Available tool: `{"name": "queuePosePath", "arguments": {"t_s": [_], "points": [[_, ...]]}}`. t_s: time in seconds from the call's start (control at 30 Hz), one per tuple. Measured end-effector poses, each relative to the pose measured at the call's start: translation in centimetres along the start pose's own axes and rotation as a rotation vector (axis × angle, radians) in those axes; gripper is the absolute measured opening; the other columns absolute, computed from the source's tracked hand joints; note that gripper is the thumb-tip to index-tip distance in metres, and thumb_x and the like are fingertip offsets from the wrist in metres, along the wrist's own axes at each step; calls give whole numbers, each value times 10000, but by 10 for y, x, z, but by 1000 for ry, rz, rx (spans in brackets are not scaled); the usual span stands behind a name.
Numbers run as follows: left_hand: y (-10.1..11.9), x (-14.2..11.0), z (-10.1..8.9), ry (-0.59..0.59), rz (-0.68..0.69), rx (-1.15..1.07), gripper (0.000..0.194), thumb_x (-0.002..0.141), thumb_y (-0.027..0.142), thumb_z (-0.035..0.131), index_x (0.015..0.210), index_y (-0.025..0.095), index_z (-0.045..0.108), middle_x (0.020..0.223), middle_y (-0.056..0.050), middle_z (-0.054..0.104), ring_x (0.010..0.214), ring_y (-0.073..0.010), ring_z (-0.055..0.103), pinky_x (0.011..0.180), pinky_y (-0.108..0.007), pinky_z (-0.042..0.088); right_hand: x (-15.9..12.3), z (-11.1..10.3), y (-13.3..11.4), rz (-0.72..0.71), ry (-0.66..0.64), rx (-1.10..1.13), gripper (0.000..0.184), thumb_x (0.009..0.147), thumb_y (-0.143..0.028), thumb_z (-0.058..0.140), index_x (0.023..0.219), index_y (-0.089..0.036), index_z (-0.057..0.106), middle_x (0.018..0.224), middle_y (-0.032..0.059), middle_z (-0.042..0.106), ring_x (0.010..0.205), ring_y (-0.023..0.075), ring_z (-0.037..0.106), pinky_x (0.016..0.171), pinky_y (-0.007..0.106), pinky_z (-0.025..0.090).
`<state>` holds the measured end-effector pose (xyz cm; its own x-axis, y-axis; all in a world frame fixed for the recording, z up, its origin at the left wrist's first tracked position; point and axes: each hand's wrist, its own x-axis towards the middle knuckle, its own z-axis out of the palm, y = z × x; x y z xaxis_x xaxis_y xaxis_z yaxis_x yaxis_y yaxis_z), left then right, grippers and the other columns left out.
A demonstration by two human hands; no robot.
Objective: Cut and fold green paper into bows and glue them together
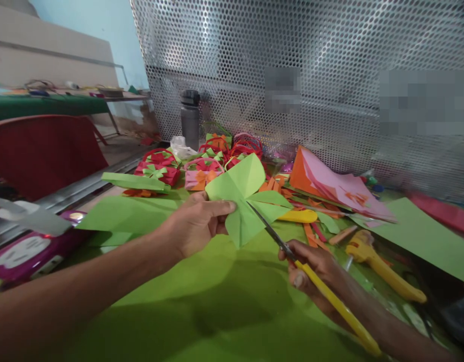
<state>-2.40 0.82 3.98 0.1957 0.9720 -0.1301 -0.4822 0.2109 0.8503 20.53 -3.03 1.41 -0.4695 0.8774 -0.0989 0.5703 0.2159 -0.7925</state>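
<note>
My left hand (pixel 201 221) pinches a light-green paper cut-out (pixel 239 186) between thumb and fingers. The cut-out looks like a flower with several rounded, creased petals, held up above the table. In my right hand (pixel 310 271) is a pair of scissors (pixel 271 231), gripped around the metal part. Its yellow handle runs back along my right forearm. The tip of the metal reaches the paper near the middle of the flower; whether it cuts or only touches, I cannot tell. Behind the petals lies a yellow object (pixel 297 216), partly hidden.
Small paper handbags (pixel 162 168) with bows stand at the back, beside a grey bottle (pixel 190 118). Pink and orange sheets (pixel 330 186) lie right, near a yellow glue gun (pixel 386 271). Left are green sheets (pixel 126 216) and a purple device (pixel 31 251). A perforated metal panel (pixel 232 60) rises behind.
</note>
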Motion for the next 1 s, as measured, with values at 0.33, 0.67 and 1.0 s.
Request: {"name": "queuePosePath", "arguments": {"t_s": [0.33, 0.67, 1.0], "points": [[-1, 1, 0, 24, -4, 26, 168, 663, 7, 620, 804, 95, 646, 695, -76, 706, 569, -173, 666, 535, -270, 579, 2, 3, 4, -50, 40, -76, 504, 787, -694, 394, 814, -197, 475, 589, -51, 383, 510, 110, 302, 472, 240, 246], [-2, 3, -3, 13, -10, 63, 152, 686, 17, 606, 811, 91, 652, 698, -76, 700, 564, -165, 653, 565, -295, 582, 1, 2, 7, -39, 43, -85, 429, 793, -617, 477, 795, -189, 493, 573, -60, 356, 497, 98, 281, 457, 232, 230], [-1, 1, -2, 26, -16, 58, 142, 681, 15, 603, 786, 97, 653, 709, -80, 705, 580, -178, 663, 541, -279, 576, 0, 4, 5, -68, 21, -57, 513, 775, -711, 405, 794, -201, 453, 562, -58, 377, 489, 99, 293, 459, 231, 242]]}}
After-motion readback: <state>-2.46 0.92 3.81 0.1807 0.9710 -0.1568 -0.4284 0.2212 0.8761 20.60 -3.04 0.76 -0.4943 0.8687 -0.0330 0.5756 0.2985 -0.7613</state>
